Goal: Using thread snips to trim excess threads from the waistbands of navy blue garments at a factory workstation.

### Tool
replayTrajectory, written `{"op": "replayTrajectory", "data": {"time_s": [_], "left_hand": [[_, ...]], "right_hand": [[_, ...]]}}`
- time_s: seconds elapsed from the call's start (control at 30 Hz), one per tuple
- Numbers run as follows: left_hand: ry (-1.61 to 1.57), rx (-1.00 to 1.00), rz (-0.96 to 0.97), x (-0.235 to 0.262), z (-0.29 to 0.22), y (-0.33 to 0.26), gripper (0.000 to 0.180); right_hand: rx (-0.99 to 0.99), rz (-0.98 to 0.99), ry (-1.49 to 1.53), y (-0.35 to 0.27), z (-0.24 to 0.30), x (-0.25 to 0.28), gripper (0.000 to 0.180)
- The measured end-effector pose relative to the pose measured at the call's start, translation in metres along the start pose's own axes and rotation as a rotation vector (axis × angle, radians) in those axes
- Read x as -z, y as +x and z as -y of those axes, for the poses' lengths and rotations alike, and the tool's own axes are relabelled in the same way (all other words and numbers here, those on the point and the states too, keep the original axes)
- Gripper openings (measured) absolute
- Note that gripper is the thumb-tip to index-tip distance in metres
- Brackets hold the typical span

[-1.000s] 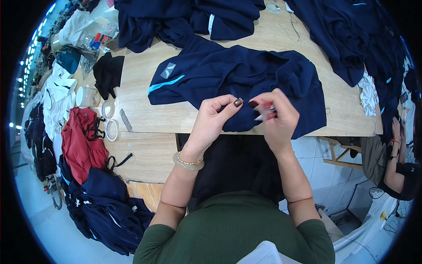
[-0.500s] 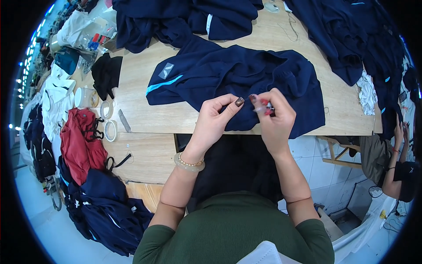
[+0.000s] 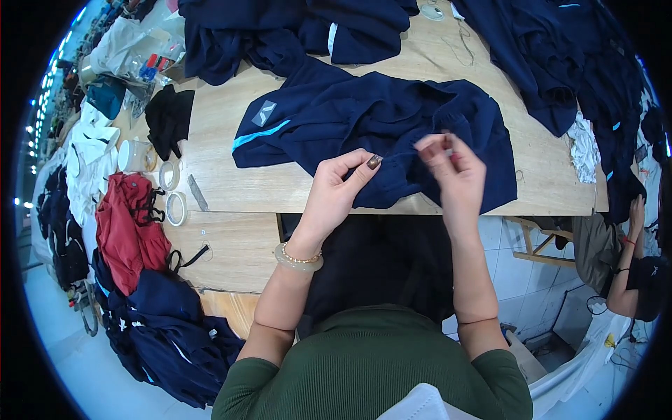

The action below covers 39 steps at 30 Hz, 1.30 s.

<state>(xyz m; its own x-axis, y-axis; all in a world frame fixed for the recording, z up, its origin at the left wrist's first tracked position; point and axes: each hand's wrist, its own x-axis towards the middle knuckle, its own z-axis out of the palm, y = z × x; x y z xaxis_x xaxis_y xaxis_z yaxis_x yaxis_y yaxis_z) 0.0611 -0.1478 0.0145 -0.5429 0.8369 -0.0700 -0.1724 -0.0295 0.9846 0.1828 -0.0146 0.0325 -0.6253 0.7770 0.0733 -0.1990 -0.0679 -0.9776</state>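
The left hand (image 3: 337, 185) pinches, on what I can't tell; the right hand (image 3: 457, 168) is too blurred to read. Beneath, a navy, light-blue-striped cloth garment (image 3: 322, 122), probably soft and light, best held by a seam, spreads over the pale wooden table (image 3: 241, 185).

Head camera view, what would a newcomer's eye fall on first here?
Probably the navy garment spread across the middle of the wooden table, its bright light-blue stripe toward the left. Over its near edge, the left hand pinches thumb and forefinger together beside the blurred right hand. Far left, a red garment stands out.
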Motion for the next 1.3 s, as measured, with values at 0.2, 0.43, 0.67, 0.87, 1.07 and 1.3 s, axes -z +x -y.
{"op": "replayTrajectory", "data": {"time_s": [0.2, 0.43, 0.67, 0.87, 1.07, 1.3], "left_hand": [[0.091, -0.069, 0.037, -0.002, 0.001, 0.001, 0.018], [0.061, -0.062, 0.045, 0.002, 0.0, 0.0, 0.018], [0.036, 0.028, 0.067, -0.004, -0.016, 0.0, 0.018], [0.02, 0.12, 0.096, 0.001, -0.017, -0.001, 0.026], [-0.045, 0.097, 0.037, 0.01, -0.006, -0.002, 0.018], [0.146, 0.048, 0.017, 0.003, -0.012, 0.0, 0.023]], "right_hand": [[0.264, 0.112, -0.392, 0.01, -0.01, -0.005, 0.006], [0.083, 0.287, -0.22, 0.021, 0.002, 0.004, 0.006], [0.103, 0.321, -0.399, 0.027, -0.015, 0.0, 0.007], [-0.134, -0.062, 0.004, 0.05, -0.022, 0.021, 0.022], [-0.021, -0.035, -0.301, 0.038, 0.005, 0.021, 0.016], [0.302, 0.199, -0.575, 0.002, 0.002, -0.017, 0.014]]}}
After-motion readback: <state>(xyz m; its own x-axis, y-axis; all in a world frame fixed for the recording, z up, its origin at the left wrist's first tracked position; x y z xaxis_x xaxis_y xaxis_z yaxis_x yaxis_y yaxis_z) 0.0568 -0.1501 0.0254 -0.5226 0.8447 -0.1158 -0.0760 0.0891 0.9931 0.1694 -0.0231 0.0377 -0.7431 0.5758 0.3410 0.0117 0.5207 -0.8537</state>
